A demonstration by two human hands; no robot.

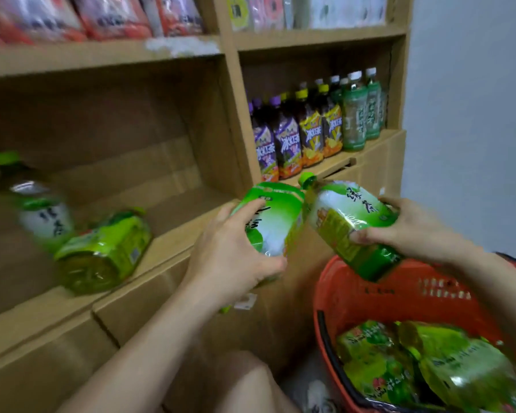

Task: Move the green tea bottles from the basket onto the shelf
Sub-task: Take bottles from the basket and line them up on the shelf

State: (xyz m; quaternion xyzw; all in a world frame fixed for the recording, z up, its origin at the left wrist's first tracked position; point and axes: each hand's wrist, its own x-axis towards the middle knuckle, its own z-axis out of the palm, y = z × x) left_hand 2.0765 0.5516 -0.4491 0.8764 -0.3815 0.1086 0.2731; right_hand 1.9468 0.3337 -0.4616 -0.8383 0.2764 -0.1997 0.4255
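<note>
My left hand (230, 257) grips a green tea bottle (276, 216) in front of the cardboard shelf's front edge (173, 234). My right hand (411, 228) holds a second green tea bottle (346, 222), tilted with its green cap up-left, above the red basket's rim (370, 293). Several more green tea bottles (423, 365) lie in the basket. On the shelf's left side one bottle (33, 204) stands upright and another (105, 251) lies on its side near the front edge.
The right shelf compartment holds purple, yellow and green drink bottles (310, 129). Snack packets (102, 16) fill the upper shelf. A pale wall (474, 114) is at the right. My bare knee (242, 383) is at the bottom.
</note>
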